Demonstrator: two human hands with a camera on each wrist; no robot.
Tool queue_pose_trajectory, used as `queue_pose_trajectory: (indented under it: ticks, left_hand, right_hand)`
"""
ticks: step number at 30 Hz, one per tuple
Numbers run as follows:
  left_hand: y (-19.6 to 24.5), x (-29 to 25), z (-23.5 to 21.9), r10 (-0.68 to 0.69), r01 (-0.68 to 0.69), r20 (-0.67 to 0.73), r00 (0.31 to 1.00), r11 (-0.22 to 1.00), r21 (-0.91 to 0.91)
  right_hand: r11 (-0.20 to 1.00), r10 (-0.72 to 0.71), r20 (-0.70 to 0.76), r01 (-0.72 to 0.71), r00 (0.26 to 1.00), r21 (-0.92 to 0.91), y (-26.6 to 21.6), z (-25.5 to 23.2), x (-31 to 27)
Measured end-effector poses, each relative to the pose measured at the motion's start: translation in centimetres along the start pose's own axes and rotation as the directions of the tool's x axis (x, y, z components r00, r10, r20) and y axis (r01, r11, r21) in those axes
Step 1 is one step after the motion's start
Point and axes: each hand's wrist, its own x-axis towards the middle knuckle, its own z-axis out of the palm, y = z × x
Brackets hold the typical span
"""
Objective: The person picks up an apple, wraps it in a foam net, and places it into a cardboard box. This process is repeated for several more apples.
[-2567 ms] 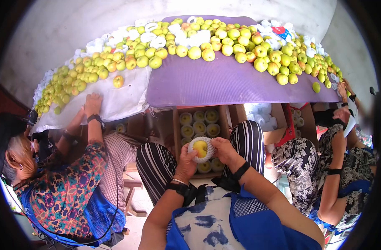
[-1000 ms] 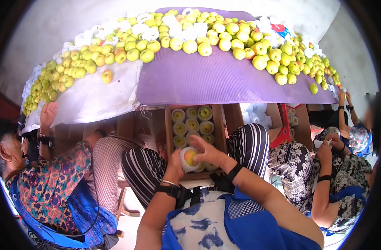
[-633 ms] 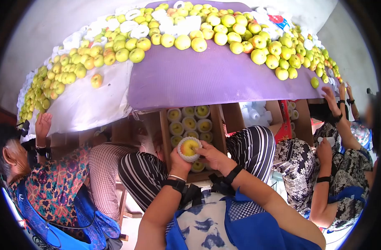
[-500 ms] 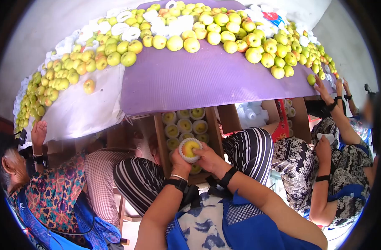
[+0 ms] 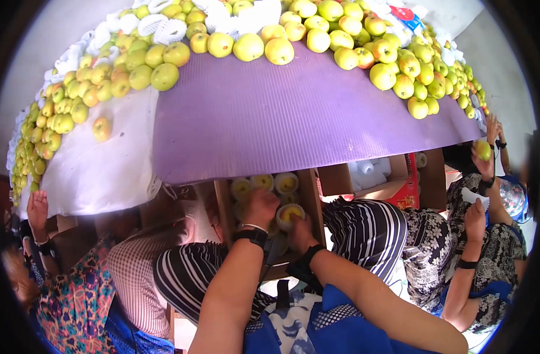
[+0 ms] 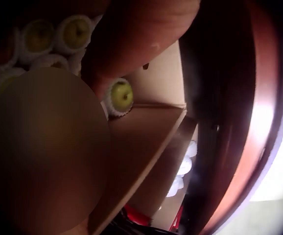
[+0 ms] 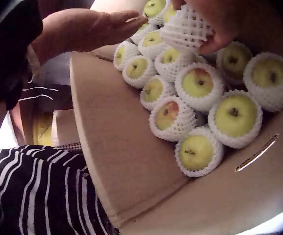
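Note:
In the head view my right hand (image 5: 301, 235) holds an apple in a white foam net (image 5: 290, 216) low over the cardboard box (image 5: 310, 194). The right wrist view shows the fingers of that hand (image 7: 224, 22) gripping the net (image 7: 185, 27) above rows of netted apples (image 7: 235, 115). My left hand (image 5: 261, 207) is over the left side of the box, beside the held apple. Its fingers (image 7: 90, 29) reach out straight in the right wrist view, with nothing gripped. Part of the left hand (image 6: 141, 39) crosses the left wrist view, where a blurred oval hides much.
Loose apples (image 5: 248, 47) and white foam nets (image 5: 155, 23) lie heaped on a table with a purple mat (image 5: 240, 118). To the right stands a carton of white nets (image 5: 369, 174). People sit close at both sides; one at right holds an apple (image 5: 481, 150).
Both hands were on the netted apple at my lap; it has gone forward and down into the box with the right hand. The left hand has let go. The head view has tilted lower.

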Motion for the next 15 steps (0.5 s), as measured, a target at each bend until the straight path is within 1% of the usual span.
queue_pose_trajectory:
  ticks: [1, 2, 3, 4, 5, 6, 7, 8, 9, 10, 11, 12, 13, 14, 15]
  left_hand:
    - [-1.4, 1.7, -0.9, 0.047, -0.057, 0.046, 0.998, 0.969, 0.239]
    - [-2.7, 3.4, -1.9, 0.083, -0.122, 0.105, 0.991, 0.881, 0.458]
    - [-4.1, 5.0, -2.8, 0.073, -0.111, 0.101, 0.992, 0.885, 0.452]
    - [-5.5, 6.4, -3.8, -0.006, 0.002, 0.013, 1.000, 0.946, 0.325]
    - [-5.8, 6.9, -3.7, -0.098, 0.108, -0.064, 0.993, 0.977, 0.182]
    - [-6.1, 7.0, -3.9, -0.109, 0.119, -0.069, 0.992, 0.977, 0.176]
    - [-5.2, 5.9, -2.9, 0.199, -0.263, 0.172, 0.965, 0.738, 0.622]
    - [-4.6, 5.2, -2.4, 0.314, -0.582, 0.509, 0.802, 0.215, 0.784]
    - [-4.5, 4.9, -2.4, 0.308, -0.571, 0.499, 0.810, 0.223, 0.790]
    - [-4.6, 4.9, -2.4, 0.308, -0.520, 0.458, 0.834, 0.161, 0.839]
    - [-4.8, 5.0, -2.4, 0.312, -0.465, 0.417, 0.854, 0.099, 0.880]
    - [-5.8, 5.8, -2.7, 0.313, -0.460, 0.410, 0.857, 0.105, 0.882]
    - [-7.5, 7.3, -3.7, 0.288, -0.425, 0.318, 0.903, 0.502, 0.753]
    - [-9.0, 8.6, -4.7, 0.224, -0.320, 0.246, 0.943, 0.811, 0.491]
    - [-10.1, 9.9, -5.6, 0.219, -0.314, 0.242, 0.945, 0.814, 0.488]
  right_hand:
    - [0.996, -0.027, -0.086, 0.020, 0.996, -0.084, 0.6, -0.4, 0.7]
    - [0.996, -0.025, -0.097, 0.016, 0.995, -0.089, 1.3, -1.1, 1.4]
    - [0.980, -0.052, -0.093, 0.033, 0.994, -0.198, 2.0, -2.0, 2.3]
    - [0.951, -0.077, -0.084, 0.048, 0.993, -0.306, 2.3, -2.5, 2.9]
    - [0.949, -0.074, -0.094, 0.041, 0.993, -0.313, 1.4, -1.6, 2.3]
    - [0.933, -0.077, -0.113, 0.031, 0.991, -0.360, 0.6, -0.9, 1.5]
    - [0.914, -0.077, -0.133, 0.017, 0.988, -0.405, 0.1, -0.3, 1.0]
    - [0.913, -0.067, -0.144, 0.003, 0.987, -0.408, 0.7, -0.7, 1.5]
    - [0.917, -0.085, -0.106, 0.036, 0.991, -0.397, 1.3, -1.3, 2.3]
    - [0.919, -0.103, -0.063, 0.071, 0.993, -0.387, 1.2, -1.0, 2.4]
    - [0.917, -0.096, -0.064, 0.063, 0.993, -0.394, 1.1, -0.7, 2.3]
    - [0.948, -0.052, -0.087, 0.022, 0.995, -0.317, 0.9, -0.6, 2.0]
    - [0.971, -0.008, -0.109, -0.018, 0.994, -0.237, 0.5, -0.3, 1.7]
    - [0.970, -0.007, -0.114, -0.021, 0.993, -0.242, 0.6, -0.4, 1.9]
    - [0.977, 0.029, -0.110, -0.052, 0.994, -0.209, 0.8, -0.7, 2.1]
